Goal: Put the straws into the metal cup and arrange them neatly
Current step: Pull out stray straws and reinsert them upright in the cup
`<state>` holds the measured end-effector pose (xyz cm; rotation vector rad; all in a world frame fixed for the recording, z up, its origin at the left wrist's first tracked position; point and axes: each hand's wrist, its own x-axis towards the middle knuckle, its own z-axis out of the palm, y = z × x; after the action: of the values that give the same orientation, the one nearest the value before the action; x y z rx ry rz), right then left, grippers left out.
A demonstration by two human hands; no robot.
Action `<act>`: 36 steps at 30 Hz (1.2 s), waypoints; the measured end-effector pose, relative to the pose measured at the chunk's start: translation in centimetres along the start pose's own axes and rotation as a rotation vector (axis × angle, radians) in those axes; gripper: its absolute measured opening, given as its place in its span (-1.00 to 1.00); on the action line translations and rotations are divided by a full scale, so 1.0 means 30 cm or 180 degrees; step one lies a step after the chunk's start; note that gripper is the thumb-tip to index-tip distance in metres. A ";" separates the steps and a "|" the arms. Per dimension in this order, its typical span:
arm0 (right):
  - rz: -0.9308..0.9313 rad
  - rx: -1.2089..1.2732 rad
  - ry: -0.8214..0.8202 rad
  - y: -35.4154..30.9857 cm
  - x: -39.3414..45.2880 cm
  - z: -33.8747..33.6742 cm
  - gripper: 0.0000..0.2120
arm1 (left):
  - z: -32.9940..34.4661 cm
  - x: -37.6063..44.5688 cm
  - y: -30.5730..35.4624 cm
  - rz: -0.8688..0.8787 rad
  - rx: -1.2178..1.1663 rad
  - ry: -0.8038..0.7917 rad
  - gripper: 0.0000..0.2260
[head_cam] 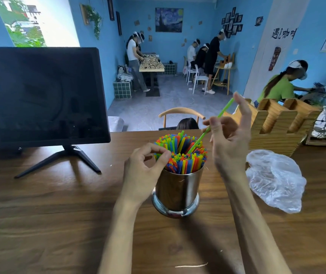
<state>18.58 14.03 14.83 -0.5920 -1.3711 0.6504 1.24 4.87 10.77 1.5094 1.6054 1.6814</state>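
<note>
Forearms: two bare ones reach up from the bottom edge, either side of the metal cup.
Table: brown wood; one thin pale strip lies on it near the bottom edge.
Metal cup: one, shiny, upright on the table between the two hands.
Straws in cup: one dense bundle of red, blue, yellow, green and orange straws, far too many to count, standing on end and filling the cup to its rim.
Left hand: curled at the cup's left rim, thumb and forefinger pinching the tops of the outer straws.
Right hand: raised beside the cup, thumb and forefinger pinching one green straw; the other fingers stand spread and upright.
Green straw: one, tilted, its lower end down among the bundle, its upper end above the fingers.
Plastic bag: one, clear and crumpled, on the table right of the right arm.
Wooden holder: one, slotted, behind the bag.
Monitor: one, dark, on a stand at the left.
Chair: one curved back beyond the table's far edge.
</note>
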 end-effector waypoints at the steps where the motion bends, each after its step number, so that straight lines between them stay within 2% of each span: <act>1: -0.0107 -0.0282 -0.0158 0.011 -0.008 0.006 -0.45 | 0.000 -0.001 0.002 0.0020 0.0060 -0.0026 -0.95; 4: -0.0290 -0.1034 -0.0630 0.047 -0.025 0.023 -0.47 | 0.009 -0.004 0.006 0.0027 0.0158 0.0056 -0.91; 7: -0.0384 -0.1265 -0.0765 0.060 -0.036 0.032 -0.71 | 0.008 -0.008 0.009 0.0121 0.0271 0.0070 -0.92; 9: -0.0254 -0.1490 -0.0876 0.061 -0.035 0.029 -0.86 | -0.006 -0.013 0.014 0.0218 0.0394 -0.0031 -0.94; 11: 0.0004 -0.1702 -0.1109 0.061 -0.031 0.025 -0.91 | -0.028 -0.020 0.021 0.0333 0.0493 -0.0252 -0.91; 15: 0.0306 -0.1809 -0.1299 0.048 -0.026 0.025 -0.83 | -0.053 -0.017 0.026 0.0367 0.0680 -0.0504 -0.79; 23: 0.0441 -0.1723 -0.1387 0.043 -0.037 0.027 -0.76 | -0.043 -0.005 0.028 0.0396 0.0936 -0.0337 -0.87; 27: 0.0492 -0.1595 -0.1421 0.029 -0.039 0.017 -0.73 | -0.033 0.007 0.042 0.0597 0.1009 -0.0202 -0.87; 30: 0.0597 -0.1377 -0.1442 0.023 -0.041 0.010 -0.69 | -0.023 0.022 0.070 0.0693 0.0555 0.0290 -0.93; 34: 0.0664 -0.1273 -0.1509 0.019 -0.044 0.003 -0.61 | -0.025 0.044 0.144 0.0718 -0.1152 0.0973 -0.90; 36: 0.0752 -0.1060 -0.1535 0.007 -0.050 0.007 -0.63 | -0.034 0.054 0.176 0.0784 -0.1475 0.1345 -0.90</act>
<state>18.24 13.10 13.69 -0.9130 -1.8997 0.7939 1.85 4.23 16.31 1.2043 1.1057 2.4326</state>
